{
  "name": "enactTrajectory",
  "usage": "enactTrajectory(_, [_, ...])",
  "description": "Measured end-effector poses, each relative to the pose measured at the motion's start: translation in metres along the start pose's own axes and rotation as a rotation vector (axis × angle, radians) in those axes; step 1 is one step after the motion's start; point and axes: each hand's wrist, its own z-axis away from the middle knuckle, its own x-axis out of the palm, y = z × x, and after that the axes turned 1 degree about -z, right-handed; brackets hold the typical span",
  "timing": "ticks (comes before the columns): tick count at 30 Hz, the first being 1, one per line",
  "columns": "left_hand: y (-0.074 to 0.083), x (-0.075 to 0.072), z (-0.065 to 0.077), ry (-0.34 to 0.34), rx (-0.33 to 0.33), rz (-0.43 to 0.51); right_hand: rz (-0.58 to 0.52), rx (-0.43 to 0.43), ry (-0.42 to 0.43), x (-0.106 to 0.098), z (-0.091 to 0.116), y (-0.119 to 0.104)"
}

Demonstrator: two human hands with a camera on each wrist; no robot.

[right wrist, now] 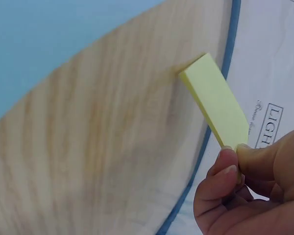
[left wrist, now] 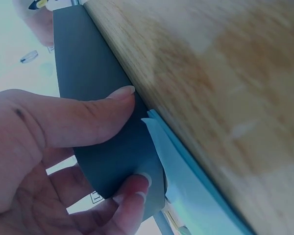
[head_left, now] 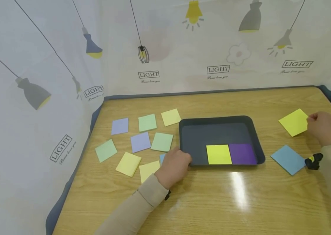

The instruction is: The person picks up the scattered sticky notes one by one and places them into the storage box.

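My left hand (head_left: 174, 165) grips the near left corner of a dark grey tray (head_left: 194, 121), its thumb (left wrist: 100, 117) and fingertips against the tray's wall in the left wrist view. A yellow sticky note (head_left: 218, 154) and a purple sticky note (head_left: 242, 153) lie side by side along the tray's near edge. To the right of the tray, my right hand (head_left: 324, 128) pinches a yellow sticky note pad (head_left: 294, 122) by one corner between thumb and fingers; the pad (right wrist: 215, 100) looks tilted in the right wrist view. A blue sticky note pad (head_left: 289, 160) lies nearest that hand.
Left of the tray lie several pale pads, among them a green pad (head_left: 161, 142), a lilac pad (head_left: 140, 142) and a yellow pad (head_left: 128, 164). A blue pad (left wrist: 186, 171) sits beside the left fingers, partly hidden. Lamp-printed cloth (head_left: 177, 39) walls the wooden table (head_left: 212, 202).
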Motion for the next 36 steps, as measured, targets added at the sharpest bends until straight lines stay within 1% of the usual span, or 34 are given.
enactTrajectory(7, [0.000, -0.001, 0.000, 0.009, 0.000, 0.008, -0.012, -0.043, 0.012, -0.008, 0.004, -0.019])
enactTrajectory(12, [0.000, -0.001, 0.000, 0.002, -0.006, 0.012, -0.015, -0.072, 0.011, -0.011, 0.008, -0.033])
enactTrajectory(20, [0.000, -0.002, 0.000, -0.017, -0.013, 0.012, -0.031, -0.218, 0.004, -0.015, 0.016, -0.055])
enactTrajectory(26, [0.000, 0.000, 0.000, -0.009, -0.006, 0.008, -0.044, -0.263, 0.000, -0.017, 0.022, -0.075])
enactTrajectory(31, [-0.001, 0.000, 0.000, 0.001, -0.005, 0.013, -0.074, -0.290, -0.015, -0.015, 0.026, -0.088])
enactTrajectory(33, [-0.001, -0.001, 0.000, -0.002, -0.007, 0.017, -0.093, -0.307, -0.038, -0.013, 0.027, -0.091])
enactTrajectory(36, [-0.001, 0.000, 0.000, 0.000, -0.007, 0.020, -0.108, -0.361, -0.082, -0.009, 0.031, -0.098])
